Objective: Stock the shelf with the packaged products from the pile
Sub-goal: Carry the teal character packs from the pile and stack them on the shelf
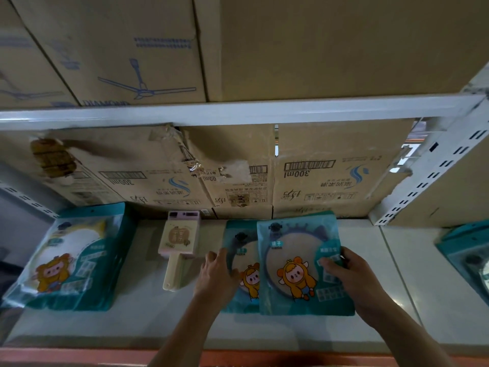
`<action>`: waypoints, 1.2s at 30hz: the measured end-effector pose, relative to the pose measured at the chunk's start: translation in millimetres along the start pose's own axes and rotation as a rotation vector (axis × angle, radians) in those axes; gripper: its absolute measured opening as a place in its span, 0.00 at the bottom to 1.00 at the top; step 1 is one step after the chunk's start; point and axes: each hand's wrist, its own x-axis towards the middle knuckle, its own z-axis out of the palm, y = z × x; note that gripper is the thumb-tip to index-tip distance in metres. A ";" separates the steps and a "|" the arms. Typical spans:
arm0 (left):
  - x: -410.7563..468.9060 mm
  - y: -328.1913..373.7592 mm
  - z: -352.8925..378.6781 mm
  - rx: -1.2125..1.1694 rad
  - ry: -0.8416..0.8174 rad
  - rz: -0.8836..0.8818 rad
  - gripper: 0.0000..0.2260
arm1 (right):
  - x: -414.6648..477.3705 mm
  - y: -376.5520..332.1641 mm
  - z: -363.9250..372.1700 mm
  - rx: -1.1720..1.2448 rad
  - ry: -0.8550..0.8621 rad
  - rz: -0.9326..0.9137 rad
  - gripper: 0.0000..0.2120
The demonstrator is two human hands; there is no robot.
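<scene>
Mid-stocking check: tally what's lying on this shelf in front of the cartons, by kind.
Teal pouches: 4 (left pouch, which may hide more; under pouch; top pouch; right-edge pouch)
Pink-and-cream handled item: 1
Total: 5

The pale shelf board is running across the lower half of the frame. At lower left a teal bag is lying flat on it. Just right of that, a pink and cream handled item is lying with its handle pointing toward the front edge. At lower centre a teal packet is lying flat, with a second teal packet overlapping its right side. Another teal pack is showing partly at the right edge. Cardboard boxes are standing along the back.
</scene>
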 end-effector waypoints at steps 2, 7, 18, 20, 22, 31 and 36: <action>-1.6 -2.2 -5.2 -0.010 0.021 0.016 0.21 | 0.8 0.1 6.3 -0.001 -0.016 0.002 0.08; -14.0 -10.8 -23.3 -0.030 0.093 0.120 0.19 | 8.3 1.9 31.4 0.007 -0.035 -0.001 0.08; -51.3 -42.2 -18.6 0.010 0.054 0.176 0.18 | 39.8 25.1 87.2 -0.076 0.042 -0.016 0.06; -51.8 -46.5 -17.1 0.003 0.049 0.183 0.19 | 41.6 29.1 94.3 -0.222 0.139 -0.078 0.06; -51.3 -49.2 -17.0 0.006 0.045 0.196 0.19 | 44.6 34.9 98.5 -0.375 0.233 -0.118 0.09; -43.3 -50.8 -20.3 -0.005 0.006 0.192 0.20 | 62.0 48.7 96.0 -0.631 0.266 -0.060 0.16; -40.2 -50.5 -21.9 -0.017 0.011 0.221 0.19 | 63.6 53.3 90.2 -0.670 0.219 -0.104 0.22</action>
